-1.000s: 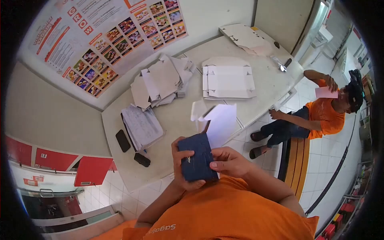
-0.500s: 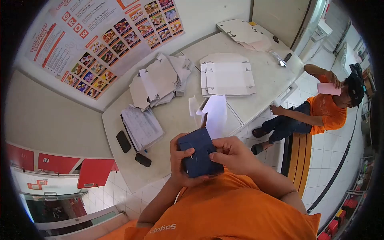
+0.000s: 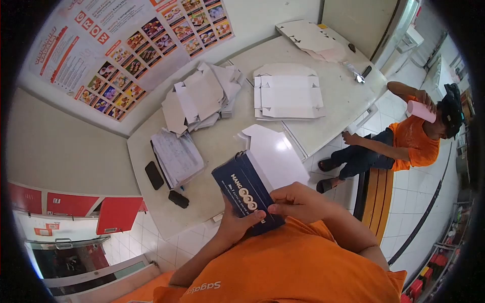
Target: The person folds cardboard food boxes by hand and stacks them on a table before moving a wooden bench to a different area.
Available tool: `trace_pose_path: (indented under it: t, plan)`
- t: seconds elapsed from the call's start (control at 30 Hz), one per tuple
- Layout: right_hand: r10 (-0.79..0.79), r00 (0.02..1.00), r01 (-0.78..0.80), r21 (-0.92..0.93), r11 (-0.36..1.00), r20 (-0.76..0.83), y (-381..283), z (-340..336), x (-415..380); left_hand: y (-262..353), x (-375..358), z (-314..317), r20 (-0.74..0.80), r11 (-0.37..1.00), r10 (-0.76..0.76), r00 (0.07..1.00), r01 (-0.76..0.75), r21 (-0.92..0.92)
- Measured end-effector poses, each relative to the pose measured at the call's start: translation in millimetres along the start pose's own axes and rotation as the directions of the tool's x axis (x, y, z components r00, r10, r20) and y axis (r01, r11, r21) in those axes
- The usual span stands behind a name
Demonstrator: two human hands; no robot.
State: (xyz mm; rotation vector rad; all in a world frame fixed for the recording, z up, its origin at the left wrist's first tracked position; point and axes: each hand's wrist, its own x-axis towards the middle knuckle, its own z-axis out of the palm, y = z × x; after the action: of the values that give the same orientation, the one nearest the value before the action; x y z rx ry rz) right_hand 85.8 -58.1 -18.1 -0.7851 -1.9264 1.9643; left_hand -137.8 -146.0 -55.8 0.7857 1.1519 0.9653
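Note:
A dark blue cardboard box [image 3: 235,177] with white lettering is held close to my body, above the near edge of the table. Its white inner flap [image 3: 280,154] stands open on the far side. My left hand [image 3: 240,219] grips the box from the left and below, thumb lying across the printed face. My right hand [image 3: 298,202] pinches the box's right edge with thumb and fingertips. The fingers behind the box are hidden.
Flat white cardboard blanks [image 3: 288,96] lie stacked on the table [image 3: 217,151]. More blanks [image 3: 199,98] are heaped by the wall, near papers [image 3: 177,156], a phone [image 3: 154,175] and a small black object [image 3: 178,199]. A person [image 3: 417,136] sits on a bench at right, holding a pink cup [image 3: 421,111].
The box has turned, so its lettered face now shows and the white flap spreads out further right. Both hands have shifted their hold on it. The seated person's cup is tilted more.

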Motion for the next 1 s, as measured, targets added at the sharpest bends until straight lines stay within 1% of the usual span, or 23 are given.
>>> trace_pose_path:
  t: [0.03,0.1,0.2,0.27,0.33,0.37,0.4,0.43,0.5,0.53,0.57,0.6,0.63,0.67,0.7,0.73,0.77,0.8,0.83,0.87,0.9,0.97,1.0]
  plan:
    - [0.003,1.0,-0.003,0.004,1.0,-0.002,-0.8,-1.7,-0.4,4.3,-0.9,3.5,-0.013,0.998,-0.011,1.0,0.011,-0.064]
    - [-0.042,0.997,0.034,-0.142,0.989,-0.058,-3.3,-3.8,-0.6,1.9,1.4,4.3,-0.015,0.997,-0.017,1.0,0.015,-0.079]
    - [-0.042,0.993,0.015,-0.237,0.971,-0.107,-18.9,-5.5,-3.8,5.5,4.2,6.6,-0.013,0.996,-0.025,1.0,0.023,-0.088]
    - [-0.03,0.99,0.002,-0.193,0.981,-0.14,-11.9,-3.3,-2.3,4.3,4.6,7.3,-0.011,0.996,-0.041,0.999,0.04,-0.085]
    - [-0.022,0.985,-0.004,-0.152,0.988,-0.171,-10.3,-2.5,0.2,0.1,8.1,6.1,-0.056,0.998,0.021,0.998,-0.025,-0.064]
    - [-0.046,0.981,0.036,-0.061,0.998,-0.189,-11.8,-3.1,3.2,1.1,9.7,6.9,-0.056,0.998,0.023,0.998,-0.026,-0.063]
    - [-0.071,0.975,0.079,0.029,0.996,-0.209,-13.5,-4.1,6.3,2.7,11.8,8.0,-0.099,0.98,0.026,0.995,-0.045,-0.195]
    - [-0.076,0.975,0.083,0.027,0.996,-0.211,-14.1,-5.3,8.8,4.5,13.8,8.5,-0.139,0.944,0.025,0.99,-0.069,-0.323]
    - [-0.185,0.973,0.157,-0.187,0.97,-0.138,-11.7,-6.8,14.0,-16.9,25.7,-10.5,-0.143,0.916,-0.002,0.99,-0.055,-0.397]
    - [-0.187,0.971,0.157,-0.191,0.969,-0.151,-3.7,-6.2,22.2,-33.7,35.1,-21.9,-0.226,0.951,0.068,0.972,-0.132,-0.28]
    - [-0.293,0.95,0.218,-0.442,0.87,-0.108,12.2,-5.9,35.7,-47.1,44.3,-29.3,-0.285,0.967,0.148,0.947,-0.198,-0.157]
    - [-0.371,0.927,0.241,-0.668,0.704,-0.056,29.1,-9.6,47.7,-56.0,53.1,-31.4,-0.458,0.96,0.258,0.851,-0.279,0.022]
    - [-0.335,0.942,0.231,-0.759,0.609,0.019,45.7,-16.6,61.8,-64.4,63.5,-32.2,-0.578,0.923,0.383,0.72,-0.328,0.202]
    - [-0.277,0.957,0.219,-0.834,0.507,0.083,63.3,-25.4,75.8,-69.1,72.1,-45.0,-0.478,0.721,0.686,0.549,-0.419,0.552]
    - [-0.37,0.921,0.256,-0.901,0.35,0.118,79.9,-31.7,88.8,-71.4,80.1,-63.3,-0.266,0.394,0.906,0.329,-0.428,0.813]
    - [-0.451,0.873,0.294,-0.938,0.181,0.186,96.6,-36.7,99.3,-74.3,82.8,-77.7,-0.242,0.383,0.91,0.337,-0.458,0.802]
    - [-0.459,0.872,0.279,-0.944,0.178,0.171,112.6,-43.3,107.1,-76.5,80.8,-94.3,-0.019,0.198,0.874,0.485,-0.321,0.926]
    - [-0.408,0.881,0.31,-0.943,0.121,0.237,124.1,-48.1,119.3,-77.2,78.7,-107.5,0.153,-0.034,0.757,0.635,-0.195,0.98]
    - [-0.353,0.883,0.351,-0.935,0.06,0.309,134.0,-52.2,132.2,-83.7,82.1,-117.8,0.151,-0.041,0.764,0.627,-0.186,0.982]
    - [-0.361,0.876,0.359,-0.932,0.048,0.319,143.8,-56.1,141.3,-90.3,89.6,-126.5,0.172,-0.073,0.716,0.676,-0.173,0.982]
    - [-0.412,0.848,0.395,-0.916,0.071,0.334,156.2,-59.2,144.4,-95.0,96.0,-133.7,0.193,-0.103,0.663,0.723,-0.166,0.981]
    - [-0.463,0.817,0.426,-0.901,0.083,0.344,159.3,-71.1,139.5,-102.4,103.5,-133.5,0.188,-0.074,0.716,0.672,-0.194,0.978]
    - [-0.634,0.766,0.376,-0.874,0.309,0.105,154.9,-77.0,134.9,-107.2,105.6,-137.4,0.207,-0.099,0.688,0.695,-0.193,0.976]
